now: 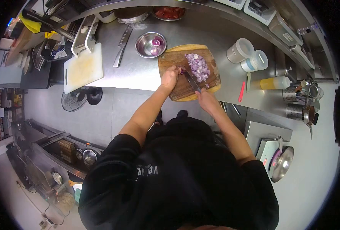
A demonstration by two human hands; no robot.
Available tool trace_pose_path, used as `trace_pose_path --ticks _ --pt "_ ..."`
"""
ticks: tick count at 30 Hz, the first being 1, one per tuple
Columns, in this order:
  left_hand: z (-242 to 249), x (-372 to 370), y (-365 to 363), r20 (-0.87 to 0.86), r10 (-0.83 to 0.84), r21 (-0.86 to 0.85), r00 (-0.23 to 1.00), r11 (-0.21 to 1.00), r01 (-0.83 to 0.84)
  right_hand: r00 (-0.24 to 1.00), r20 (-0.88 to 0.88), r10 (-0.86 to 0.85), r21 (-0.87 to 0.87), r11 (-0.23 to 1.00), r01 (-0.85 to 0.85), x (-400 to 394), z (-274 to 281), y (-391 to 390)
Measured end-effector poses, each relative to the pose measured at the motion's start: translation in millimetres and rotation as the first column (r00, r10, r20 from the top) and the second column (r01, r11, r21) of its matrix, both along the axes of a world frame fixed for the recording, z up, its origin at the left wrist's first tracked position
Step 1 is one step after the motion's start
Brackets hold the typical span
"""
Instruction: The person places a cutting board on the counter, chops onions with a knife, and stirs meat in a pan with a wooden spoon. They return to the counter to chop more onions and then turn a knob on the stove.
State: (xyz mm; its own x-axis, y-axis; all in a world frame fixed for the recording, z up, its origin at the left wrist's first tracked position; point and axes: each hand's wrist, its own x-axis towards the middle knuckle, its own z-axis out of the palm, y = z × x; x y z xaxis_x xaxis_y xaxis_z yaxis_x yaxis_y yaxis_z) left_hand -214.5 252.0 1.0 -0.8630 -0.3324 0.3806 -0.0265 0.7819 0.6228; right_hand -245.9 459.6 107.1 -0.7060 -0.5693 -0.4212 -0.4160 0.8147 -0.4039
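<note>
On the wooden cutting board (177,89), my right hand (207,100) is wrapped round the handle of a kitchen knife (192,81). The blade points up and left, its tip close to my left hand (170,76). The fingers of that hand are closed on a small piece of red onion (182,71), mostly hidden by them. A heap of chopped red onion (198,68) lies on the board to the right of the blade. Beyond the board's left corner stands a metal bowl (140,45) with pieces of red onion inside.
A second knife (121,51) lies left of the bowl, near a white cutting board (81,71). To the right stand lidded tubs (240,50), a squeeze bottle of yellow liquid (273,83) and a red-handled tool (241,92). A metal shelf (112,4) overhangs the back.
</note>
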Motion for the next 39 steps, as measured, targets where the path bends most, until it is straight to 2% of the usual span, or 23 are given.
trace_pose_path --ticks 2,5,10,14,17,19,21,25,30,33,36,39 --pt "-2 1 2 0.005 -0.003 0.029 1.0 1.0 0.002 1.0 0.007 -0.006 0.003 1.0 0.006 3 -15 -7" --pt "-3 0 -1 -0.095 -0.013 -0.011 0.995 1.0 0.012 1.0 -0.004 -0.006 0.002 1.0 0.006 0 -18 -8" --pt "4 4 2 -0.019 0.027 0.004 0.999 1.0 -0.026 1.0 -0.016 -0.025 0.04 0.999 0.026 3 5 -3" --pt "3 4 0 -0.028 0.019 0.0 0.999 1.0 -0.019 1.0 -0.001 0.001 0.048 0.999 -0.001 3 8 -2" --pt "3 3 0 -0.055 0.007 -0.015 0.998 1.0 -0.008 1.0 0.012 -0.016 0.04 0.999 0.016 4 -4 -5" --pt "7 4 1 0.026 0.01 -0.005 1.0 1.0 -0.01 0.999 0.023 -0.034 0.03 0.999 0.034 6 -20 -5" --pt "-1 3 -2 -0.006 0.009 -0.002 1.0 1.0 -0.009 1.0 0.023 -0.01 -0.039 0.999 0.011 4 -26 -12" --pt "-5 3 0 -0.087 0.017 0.024 0.996 1.0 -0.015 1.0 -0.017 -0.001 -0.038 0.999 0.0 1 -9 -6" --pt "-2 4 0 -0.072 0.025 -0.002 0.997 1.0 -0.025 0.998 -0.059 0.023 -0.001 1.0 -0.023 3 0 -1" --pt "0 5 0 -0.05 0.026 -0.009 0.998 1.0 -0.027 1.0 -0.025 -0.006 0.008 1.0 0.006 6 5 -4" --pt "-3 5 -2 -0.049 0.014 -0.02 0.999 1.0 -0.015 1.0 -0.025 -0.006 -0.045 0.999 0.005 7 -19 -7" --pt "-5 3 -2 -0.095 0.001 -0.016 0.995 1.0 -0.002 1.0 -0.017 -0.022 -0.02 1.0 0.022 10 -21 -14"
